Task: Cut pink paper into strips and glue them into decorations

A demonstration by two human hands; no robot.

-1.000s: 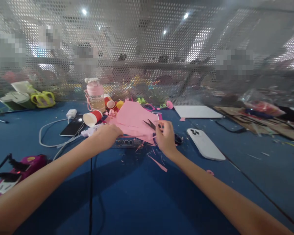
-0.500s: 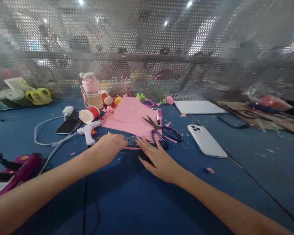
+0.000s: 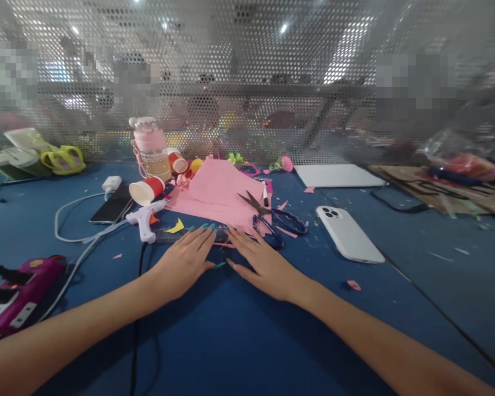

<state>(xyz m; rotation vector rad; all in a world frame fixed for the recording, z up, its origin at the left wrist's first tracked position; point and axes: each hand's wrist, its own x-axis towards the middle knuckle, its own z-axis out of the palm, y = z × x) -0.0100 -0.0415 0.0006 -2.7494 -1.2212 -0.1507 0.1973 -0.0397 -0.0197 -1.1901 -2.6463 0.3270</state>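
My left hand (image 3: pixel 185 263) lies with its fingers stretched forward, the fingertips on a dark, see-through ruler-like strip (image 3: pixel 169 237). Beside it my right hand (image 3: pixel 266 267) is also spread out, its fingertips on the right part of that strip. A thin pink edge shows between the hands; what it belongs to is mostly hidden. Just beyond the fingers lies pink paper (image 3: pixel 220 184). Blue-handled scissors (image 3: pixel 291 221) rest with open blades on the paper's right side. A white glue gun (image 3: pixel 147 219) and a yellow scrap (image 3: pixel 175 226) lie near my left hand.
A white phone (image 3: pixel 348 234) lies to the right, a dark phone (image 3: pixel 111 206) to the left with white cables. A red paper cup (image 3: pixel 152 188) lies before a pink-topped bottle (image 3: pixel 150 146). A purple device (image 3: pixel 28 294) sits at left. Perforated metal (image 3: pixel 247 71) stands behind.
My left hand has gone from curled fingers to flat, stretched ones. The yellow scrap shows more fully now. My right hand stays in nearly the same place.
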